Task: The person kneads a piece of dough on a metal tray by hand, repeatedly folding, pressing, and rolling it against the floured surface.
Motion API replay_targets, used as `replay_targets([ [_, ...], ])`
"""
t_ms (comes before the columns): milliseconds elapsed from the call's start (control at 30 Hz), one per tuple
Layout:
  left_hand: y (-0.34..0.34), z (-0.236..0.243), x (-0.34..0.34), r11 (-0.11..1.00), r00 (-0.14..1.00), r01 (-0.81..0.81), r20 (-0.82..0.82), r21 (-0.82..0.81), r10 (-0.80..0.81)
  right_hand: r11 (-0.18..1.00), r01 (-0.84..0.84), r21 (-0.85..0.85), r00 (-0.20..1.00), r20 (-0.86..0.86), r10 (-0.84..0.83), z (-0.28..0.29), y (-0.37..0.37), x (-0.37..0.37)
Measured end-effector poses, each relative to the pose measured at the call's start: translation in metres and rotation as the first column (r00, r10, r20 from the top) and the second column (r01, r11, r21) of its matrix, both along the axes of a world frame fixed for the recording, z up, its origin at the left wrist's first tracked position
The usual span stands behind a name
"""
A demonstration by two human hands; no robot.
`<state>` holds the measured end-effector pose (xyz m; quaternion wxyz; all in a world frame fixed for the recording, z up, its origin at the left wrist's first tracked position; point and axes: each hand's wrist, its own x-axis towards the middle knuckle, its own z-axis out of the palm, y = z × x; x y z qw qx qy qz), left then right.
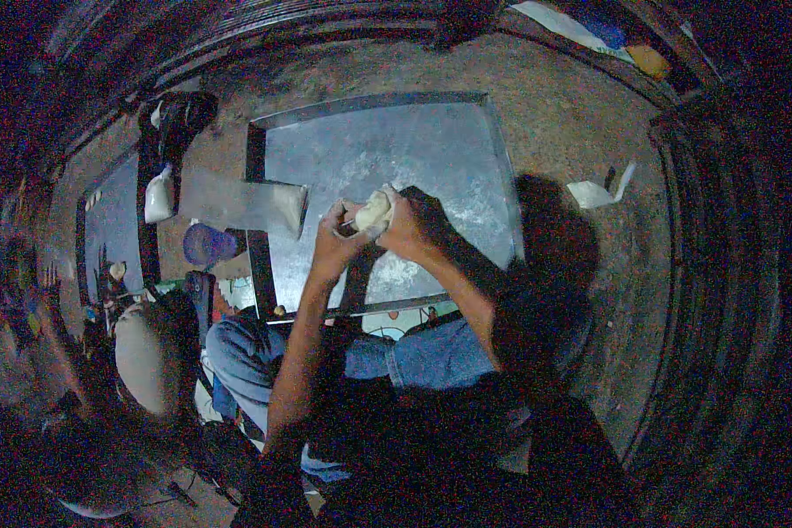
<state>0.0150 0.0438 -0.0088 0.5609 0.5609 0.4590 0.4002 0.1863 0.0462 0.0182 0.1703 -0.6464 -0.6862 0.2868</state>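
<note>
A pale lump of dough [374,212] is held between both my hands, above a metal tray [326,132] dusted with white powder. My left hand [333,236] grips the lump from the left, its fingers curled around it. From the right, my right hand [408,227] wraps its fingers over the same lump. Some of the fingers hide each other, and the underside of the dough is out of sight. White powder marks lie on the tray around and beyond my hands.
A pale flat-looking packet [289,206] overlaps the tray's left edge. Beside it are a white bag [159,197] and a purple container [208,244]. Another tray [113,224] lies far left, near a person's knee [141,356]. A white packet [591,194] rests on the floor at right.
</note>
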Motion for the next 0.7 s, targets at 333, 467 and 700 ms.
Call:
replay_targets([
  [333, 0.003, 0.04, 0.007, 0.934, 0.865, -0.008, -0.466, 0.358, 0.186, 0.996, 0.09, 0.027, 0.897, -0.437, -0.069, -0.055, 0.013, 0.009],
  [467, 0.018, 0.02, -0.024, 0.985, 0.923, -0.095, -0.359, 0.142, 0.141, 0.999, 0.002, -0.053, 0.975, -0.221, -0.014, -0.025, 0.014, 0.013],
  [700, 0.003, -0.026, 0.014, 0.98, 0.941, -0.168, -0.28, 0.107, 0.192, 0.956, -0.285, -0.062, 0.952, 0.095, 0.29, 0.005, 0.006, 0.001],
])
